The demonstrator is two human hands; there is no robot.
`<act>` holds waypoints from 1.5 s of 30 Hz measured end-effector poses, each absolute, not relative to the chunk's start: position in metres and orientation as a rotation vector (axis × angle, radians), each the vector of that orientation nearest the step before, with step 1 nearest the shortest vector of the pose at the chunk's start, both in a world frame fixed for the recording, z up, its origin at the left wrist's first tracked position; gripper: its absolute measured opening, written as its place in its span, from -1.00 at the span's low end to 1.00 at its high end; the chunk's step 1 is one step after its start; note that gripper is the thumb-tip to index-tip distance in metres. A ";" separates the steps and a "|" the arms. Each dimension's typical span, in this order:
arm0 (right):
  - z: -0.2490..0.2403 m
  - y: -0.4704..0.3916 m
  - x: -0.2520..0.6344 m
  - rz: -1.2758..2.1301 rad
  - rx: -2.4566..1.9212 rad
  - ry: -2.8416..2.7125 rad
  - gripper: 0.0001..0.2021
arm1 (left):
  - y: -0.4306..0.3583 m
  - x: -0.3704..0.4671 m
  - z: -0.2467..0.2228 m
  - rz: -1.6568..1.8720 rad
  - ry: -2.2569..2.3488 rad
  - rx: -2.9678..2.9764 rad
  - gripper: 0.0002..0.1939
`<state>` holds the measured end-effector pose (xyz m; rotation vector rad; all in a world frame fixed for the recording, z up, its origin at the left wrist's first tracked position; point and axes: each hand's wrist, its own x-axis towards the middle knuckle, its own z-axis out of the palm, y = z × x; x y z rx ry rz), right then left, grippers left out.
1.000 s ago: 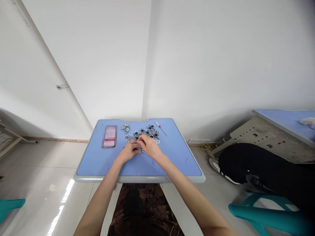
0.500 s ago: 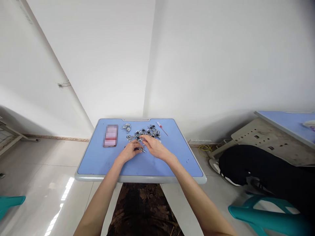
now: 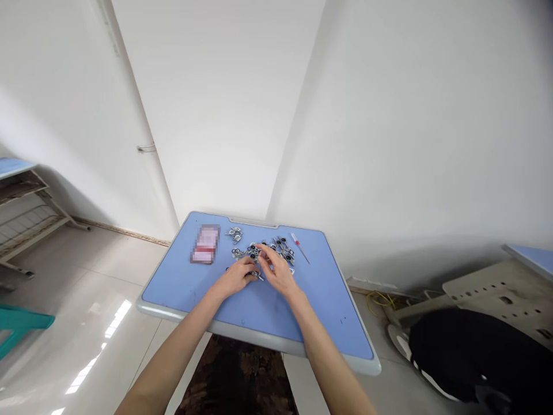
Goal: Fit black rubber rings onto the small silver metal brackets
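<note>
Both my hands work low over a blue-topped desk (image 3: pixel 207 300), at the near side of a pile of small metal parts (image 3: pixel 287 251) with ring-shaped silver and black heads and short stems. My left hand (image 3: pixel 235 278) is palm down, its fingers curled round a small metal part (image 3: pixel 258 275) whose stem sticks out by the fingertips. Close beside it, my right hand (image 3: pixel 277 274) reaches over the pile with thumb and forefinger apart. The parts just beneath its fingers are partly hidden.
A smaller cluster of metal parts (image 3: pixel 235 233) lies behind the pile. A phone with a blurred screen (image 3: pixel 205 245) is at left, a thin red-and-white tool (image 3: pixel 299 245) at right. Beyond the desk are a wall (image 3: pixel 233 115), a teal stool (image 3: pixel 26 325) and a person's dark-clothed leg (image 3: pixel 466 351).
My view has swung, so the desk appears tilted and shifted right. My right hand's fingers have spread a little over the pile; my left hand keeps its curl round the metal part.
</note>
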<state>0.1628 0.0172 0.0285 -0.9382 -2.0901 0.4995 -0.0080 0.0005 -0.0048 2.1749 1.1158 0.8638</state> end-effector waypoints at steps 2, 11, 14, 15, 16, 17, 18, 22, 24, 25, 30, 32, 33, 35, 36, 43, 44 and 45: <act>0.028 0.022 0.162 0.603 -0.904 -2.076 -0.66 | 0.002 -0.006 -0.005 0.868 1.139 2.181 -0.79; 0.014 0.027 0.158 0.677 -0.875 -1.888 -0.73 | 0.004 -0.007 -0.007 0.880 1.143 2.188 -0.82; 0.013 0.025 0.162 0.639 -0.888 -1.871 -0.74 | 0.004 -0.006 -0.007 0.879 1.155 2.192 -0.84; 0.014 0.024 0.163 0.632 -0.888 -1.875 -0.74 | 0.004 -0.006 -0.007 0.879 1.158 2.194 -0.84; 0.014 0.023 0.165 0.628 -0.886 -1.885 -0.74 | 0.004 -0.006 -0.007 0.878 1.158 2.195 -0.84; 0.014 0.021 0.168 0.629 -0.884 -1.899 -0.73 | 0.004 -0.006 -0.007 0.879 1.157 2.196 -0.84; 0.015 0.020 0.170 0.636 -0.880 -1.917 -0.71 | 0.004 -0.006 -0.007 0.881 1.155 2.198 -0.83; 0.016 0.018 0.173 0.698 -0.862 -1.920 -0.66 | 0.006 -0.007 -0.010 0.903 1.128 2.214 -0.83; 0.014 0.019 0.172 0.701 -0.862 -1.874 -0.70 | 0.007 -0.007 -0.012 0.915 1.121 2.222 -0.83; 0.013 0.020 0.171 0.687 -0.863 -1.851 -0.72 | 0.008 -0.008 -0.013 0.923 1.120 2.227 -0.83; 0.008 0.024 0.164 0.571 -0.864 -1.822 -0.69 | 0.010 -0.008 -0.014 0.958 1.109 2.261 -0.84; 0.007 0.025 0.163 0.513 -0.898 -1.803 -0.71 | 0.010 -0.008 -0.014 0.967 1.111 2.267 -0.84; 0.007 0.025 0.163 0.490 -0.918 -1.787 -0.72 | 0.010 -0.008 -0.014 0.971 1.111 2.268 -0.83; 0.007 0.024 0.164 0.469 -0.940 -1.774 -0.72 | 0.010 -0.008 -0.014 0.974 1.113 2.269 -0.83; 0.007 0.024 0.165 0.473 -0.936 -1.788 -0.70 | 0.011 -0.008 -0.015 0.972 1.117 2.269 -0.83; 0.007 0.023 0.162 0.596 -0.838 -1.872 -0.64 | 0.013 -0.008 -0.017 0.986 1.103 2.287 -0.83; 0.007 0.023 0.161 0.599 -0.847 -1.856 -0.65 | 0.013 -0.008 -0.017 0.989 1.102 2.287 -0.83; 0.006 0.024 0.161 0.594 -0.857 -1.842 -0.66 | 0.013 -0.008 -0.017 0.990 1.104 2.284 -0.83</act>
